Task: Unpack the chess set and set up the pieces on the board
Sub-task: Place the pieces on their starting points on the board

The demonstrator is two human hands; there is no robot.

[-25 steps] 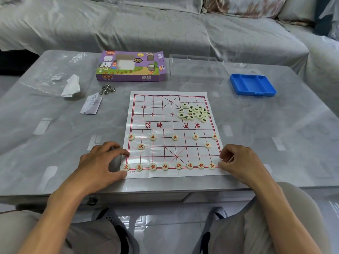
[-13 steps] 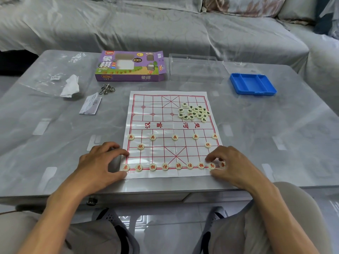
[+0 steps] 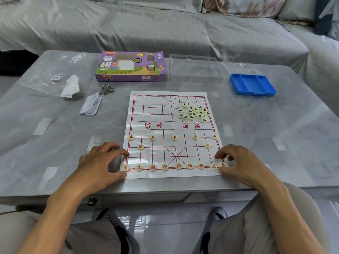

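Observation:
The paper chess board (image 3: 165, 110) lies flat in the middle of the grey table. Red-lettered pieces fill its near side: a back row (image 3: 165, 167), two cannons and several soldiers (image 3: 174, 137). A heap of dark-lettered pieces (image 3: 195, 112) sits on the far right part of the board. My left hand (image 3: 102, 162) rests on the board's near left edge, beside the left red chariot (image 3: 125, 167), fingers loosely curled and holding nothing. My right hand (image 3: 240, 164) hovers at the near right corner, fingertips just off the right red chariot (image 3: 222, 164), which lies on its corner point.
The purple chess box (image 3: 131, 66) lies behind the board, a clear plastic lid (image 3: 196, 68) to its right and a blue tray (image 3: 256, 92) further right. A tissue (image 3: 70, 87), metal rings (image 3: 107, 89) and a leaflet (image 3: 90, 105) lie at the left. A covered sofa stands behind the table.
My right hand moved left from beside the board onto its near right corner, set a red chariot down there, then drew its fingers back. My left hand stayed put.

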